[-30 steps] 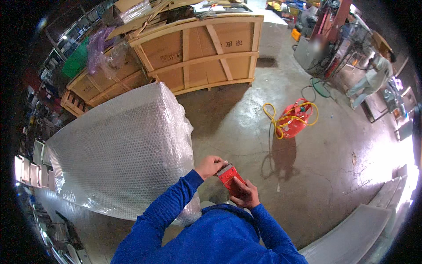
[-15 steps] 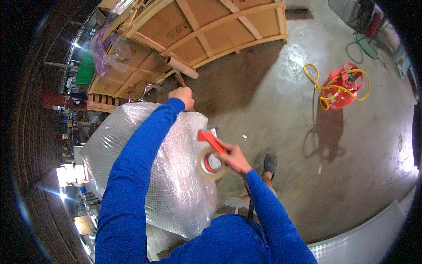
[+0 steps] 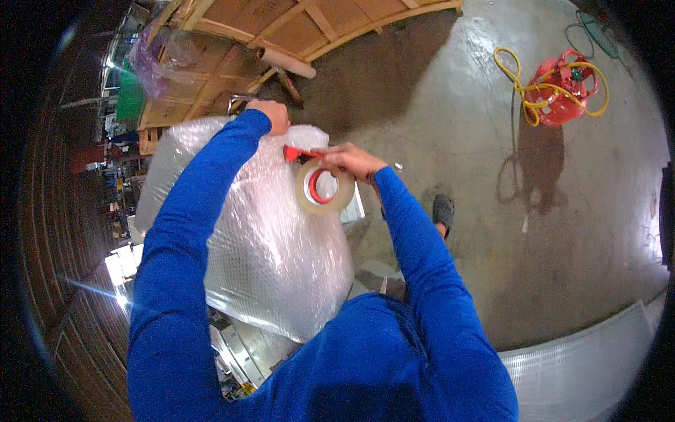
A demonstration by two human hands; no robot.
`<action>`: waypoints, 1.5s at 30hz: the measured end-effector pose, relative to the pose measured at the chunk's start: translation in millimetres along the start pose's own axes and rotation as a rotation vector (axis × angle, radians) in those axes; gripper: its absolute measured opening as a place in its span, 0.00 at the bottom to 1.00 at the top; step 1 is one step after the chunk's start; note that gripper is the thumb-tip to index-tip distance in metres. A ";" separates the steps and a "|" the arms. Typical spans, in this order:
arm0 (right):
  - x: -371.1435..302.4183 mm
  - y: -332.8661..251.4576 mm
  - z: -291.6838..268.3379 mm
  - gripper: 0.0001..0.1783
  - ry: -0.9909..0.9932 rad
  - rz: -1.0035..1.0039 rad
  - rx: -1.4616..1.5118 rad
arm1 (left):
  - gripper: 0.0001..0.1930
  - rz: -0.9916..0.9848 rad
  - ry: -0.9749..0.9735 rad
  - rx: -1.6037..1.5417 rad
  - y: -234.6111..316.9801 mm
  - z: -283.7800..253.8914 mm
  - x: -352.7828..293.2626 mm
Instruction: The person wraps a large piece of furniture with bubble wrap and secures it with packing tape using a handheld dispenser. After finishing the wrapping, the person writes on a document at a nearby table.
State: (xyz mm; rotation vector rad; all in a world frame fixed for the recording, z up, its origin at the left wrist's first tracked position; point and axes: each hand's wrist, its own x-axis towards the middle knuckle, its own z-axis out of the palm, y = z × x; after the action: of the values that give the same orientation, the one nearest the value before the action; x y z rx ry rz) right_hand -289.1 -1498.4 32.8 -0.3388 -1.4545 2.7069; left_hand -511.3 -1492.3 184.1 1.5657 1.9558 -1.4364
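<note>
A large object wrapped in clear bubble wrap (image 3: 267,239) stands in front of me. My left hand (image 3: 271,114) reaches over its far top edge and presses on the wrap there. My right hand (image 3: 355,162) grips a red tape dispenser (image 3: 320,184) with a roll of pale tape, held against the top of the wrapped object, close to the left hand. Both arms wear blue sleeves.
Wooden crates (image 3: 281,35) stand at the back, with a cardboard tube (image 3: 285,63) lying by them. A red gas cylinder with a yellow hose (image 3: 562,84) sits on the concrete floor at the right. A ribbed white sheet (image 3: 583,366) lies at lower right. My shoe (image 3: 443,211) shows beside the object.
I have leaned over the wrapped object. My left hand moved out to its far top edge, and my right hand brought the tape dispenser from near my chest onto the wrap.
</note>
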 end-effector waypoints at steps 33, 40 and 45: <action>-263.1 82.9 215.9 0.26 -0.454 0.422 -0.926 | 0.19 0.917 -0.027 0.248 270.2 165.4 -330.5; -343.6 109.5 201.6 0.35 0.897 -0.329 -0.806 | 0.28 0.277 0.078 -1.498 240.4 136.4 -295.6; -321.3 83.9 210.7 0.41 0.818 -0.455 -0.747 | 0.18 0.227 -0.441 -1.965 216.7 105.2 -269.9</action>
State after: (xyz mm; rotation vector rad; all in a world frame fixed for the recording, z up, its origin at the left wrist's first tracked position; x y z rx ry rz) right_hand -16.3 -1764.7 129.8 -0.8688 -1.8385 1.3205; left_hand -260.4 -1751.7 208.4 0.3440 1.5416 0.4583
